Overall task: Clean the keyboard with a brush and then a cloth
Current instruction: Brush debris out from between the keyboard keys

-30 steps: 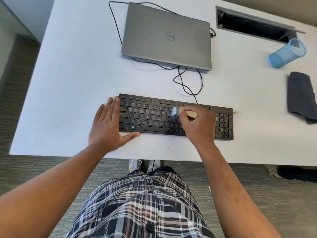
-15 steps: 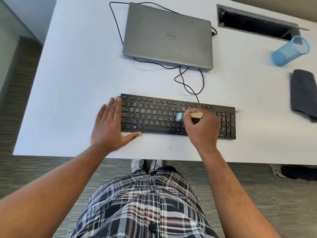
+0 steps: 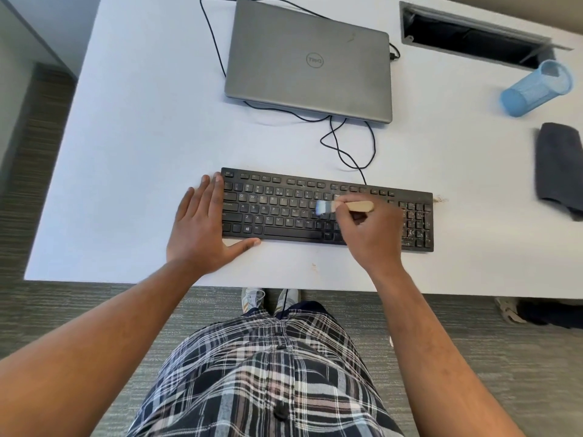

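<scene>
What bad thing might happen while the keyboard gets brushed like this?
Crumbs on the keyboard's number pad could be swept by the brush onto the white desk or deeper between keys. The left hand only rests flat at one end, so the keyboard might slide. Its black cable could tug the laptop.

A closed grey laptop [image 3: 310, 59] is lying on the white table [image 3: 126, 146], well beyond the fingers. A black cable [image 3: 342, 143] is looping from under its near edge. A rectangular cable slot [image 3: 473, 36] is sitting open, far beyond and to the right of the fingers. A blue mesh cup [image 3: 536, 88] is lying on its side just near the slot. Crumbs [image 3: 440, 200] are lying right of the fingers.
</scene>
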### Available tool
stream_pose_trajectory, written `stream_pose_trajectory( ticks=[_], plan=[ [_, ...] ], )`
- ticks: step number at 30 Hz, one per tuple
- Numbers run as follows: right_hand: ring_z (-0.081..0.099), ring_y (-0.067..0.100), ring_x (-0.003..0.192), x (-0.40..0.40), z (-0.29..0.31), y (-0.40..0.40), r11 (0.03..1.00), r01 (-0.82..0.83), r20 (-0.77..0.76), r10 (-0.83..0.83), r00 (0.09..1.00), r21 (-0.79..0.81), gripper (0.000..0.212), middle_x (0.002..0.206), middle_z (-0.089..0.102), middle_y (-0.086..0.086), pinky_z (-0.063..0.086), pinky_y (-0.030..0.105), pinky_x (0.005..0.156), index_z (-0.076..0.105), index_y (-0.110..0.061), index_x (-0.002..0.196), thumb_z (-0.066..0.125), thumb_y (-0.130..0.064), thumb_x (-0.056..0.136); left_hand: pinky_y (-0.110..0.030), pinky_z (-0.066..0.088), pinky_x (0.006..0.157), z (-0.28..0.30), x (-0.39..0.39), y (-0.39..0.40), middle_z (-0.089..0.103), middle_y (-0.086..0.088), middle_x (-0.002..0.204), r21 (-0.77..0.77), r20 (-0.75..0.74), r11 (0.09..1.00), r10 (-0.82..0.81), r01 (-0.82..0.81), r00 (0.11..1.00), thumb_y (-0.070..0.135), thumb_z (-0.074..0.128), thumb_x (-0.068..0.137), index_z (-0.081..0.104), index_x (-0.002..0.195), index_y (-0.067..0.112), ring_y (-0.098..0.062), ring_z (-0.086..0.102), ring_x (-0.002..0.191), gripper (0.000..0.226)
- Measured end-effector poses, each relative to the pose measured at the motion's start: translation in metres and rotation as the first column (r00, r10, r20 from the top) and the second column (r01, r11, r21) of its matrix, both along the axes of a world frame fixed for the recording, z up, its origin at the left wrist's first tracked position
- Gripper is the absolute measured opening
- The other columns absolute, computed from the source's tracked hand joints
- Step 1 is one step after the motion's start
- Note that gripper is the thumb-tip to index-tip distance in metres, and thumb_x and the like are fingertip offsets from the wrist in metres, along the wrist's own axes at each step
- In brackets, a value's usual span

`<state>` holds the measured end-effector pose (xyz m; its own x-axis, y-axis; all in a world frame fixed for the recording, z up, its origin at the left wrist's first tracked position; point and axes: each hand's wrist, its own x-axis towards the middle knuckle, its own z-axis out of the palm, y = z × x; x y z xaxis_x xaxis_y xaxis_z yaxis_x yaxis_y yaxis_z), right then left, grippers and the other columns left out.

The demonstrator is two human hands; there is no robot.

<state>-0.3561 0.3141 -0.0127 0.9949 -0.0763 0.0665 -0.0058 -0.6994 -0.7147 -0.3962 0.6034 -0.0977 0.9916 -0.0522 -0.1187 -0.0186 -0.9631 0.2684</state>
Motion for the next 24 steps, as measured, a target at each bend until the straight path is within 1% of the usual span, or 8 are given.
stream_pose_trajectory(
  ticks=[3,5,7,9,12,15,17,24],
  plan=[
    [0.071,-0.002,0.079,0.000,0.001,-0.001,0.999,-0.007,0.012,0.008,1.000,-0.050,0.010,0.092,0.075,-0.019,0.060,0.023,0.071,0.082,-0.022,0.101,0.074,-0.021,0.094,-0.044,0.006,0.133,0.001,0.000,0.000,0.006,-0.009,0.177,0.001,-0.001,1.000,0.002,-0.002,1.000,0.098,0.041,0.078,-0.008,0.168,0.009,-0.022,0.000,0.164,0.136],
    [0.072,-0.001,0.081,0.004,0.006,-0.002,1.000,0.009,0.034,-0.008,0.999,-0.007,0.011,0.093,0.077,-0.016,0.061,0.025,0.073,0.082,-0.021,0.103,0.075,-0.021,0.094,-0.044,0.005,0.133,0.001,0.000,0.000,0.007,-0.009,0.177,0.005,-0.001,1.000,0.004,-0.004,1.000,0.098,0.041,0.078,-0.008,0.168,0.009,-0.022,0.000,0.164,0.136],
    [0.073,0.003,0.077,0.006,0.013,0.002,0.993,-0.075,0.000,0.075,0.997,0.096,0.012,0.092,0.078,-0.014,0.060,0.026,0.065,0.081,-0.022,0.104,0.077,-0.020,0.094,-0.044,0.005,0.134,0.000,0.000,0.000,0.006,-0.009,0.177,0.009,-0.008,1.000,0.003,-0.003,1.000,0.099,0.039,0.077,-0.008,0.168,0.009,-0.021,-0.001,0.164,0.136],
    [0.068,0.005,0.065,0.006,0.020,0.017,0.964,-0.195,-0.067,0.210,0.975,0.180,0.011,0.083,0.077,-0.015,0.050,0.022,0.051,0.081,-0.023,0.104,0.076,-0.022,0.094,-0.044,0.005,0.134,0.000,0.000,0.000,0.005,-0.010,0.177,0.011,-0.013,1.000,0.003,-0.003,1.000,0.100,0.038,0.077,-0.008,0.168,0.009,-0.021,-0.002,0.164,0.136],
    [0.066,0.004,0.060,0.005,0.021,0.048,0.924,-0.293,-0.130,0.332,0.934,0.247,0.009,0.076,0.075,-0.016,0.047,0.021,0.049,0.081,-0.022,0.101,0.075,-0.023,0.095,-0.045,0.006,0.133,0.000,0.000,0.000,0.007,-0.011,0.177,0.003,-0.009,1.000,0.004,-0.004,1.000,0.100,0.038,0.077,-0.006,0.168,0.008,-0.022,0.000,0.164,0.137],
    [0.073,0.011,0.066,0.005,0.013,0.068,0.924,-0.206,-0.171,0.270,0.947,0.321,0.010,0.073,0.077,-0.009,0.062,0.041,0.062,0.083,-0.018,0.096,0.075,-0.023,0.093,-0.045,0.007,0.133,0.001,-0.001,0.000,0.009,-0.012,0.177,-0.005,-0.007,1.000,0.005,-0.005,1.000,0.100,0.038,0.076,-0.005,0.168,0.008,-0.023,0.002,0.164,0.138],
    [0.075,0.016,0.064,0.007,0.008,0.065,0.934,-0.146,-0.229,0.228,0.946,0.326,0.011,0.070,0.077,-0.005,0.063,0.050,0.066,0.083,-0.020,0.093,0.074,-0.026,0.094,-0.045,0.007,0.133,0.001,0.000,0.000,0.009,-0.012,0.177,-0.005,-0.005,1.000,0.005,-0.005,1.000,0.100,0.039,0.076,-0.005,0.168,0.008,-0.023,0.002,0.164,0.137],
    [0.075,0.022,0.068,0.003,0.014,-0.012,0.989,0.019,-0.301,0.027,0.953,0.149,0.007,0.074,0.077,-0.008,0.062,0.057,0.067,0.075,-0.035,0.092,0.075,-0.028,0.094,-0.044,0.005,0.133,0.001,0.000,0.000,0.008,-0.011,0.177,0.001,-0.001,1.000,0.000,0.000,1.000,0.100,0.038,0.077,-0.006,0.168,0.008,-0.023,0.001,0.164,0.136]
  ],
)
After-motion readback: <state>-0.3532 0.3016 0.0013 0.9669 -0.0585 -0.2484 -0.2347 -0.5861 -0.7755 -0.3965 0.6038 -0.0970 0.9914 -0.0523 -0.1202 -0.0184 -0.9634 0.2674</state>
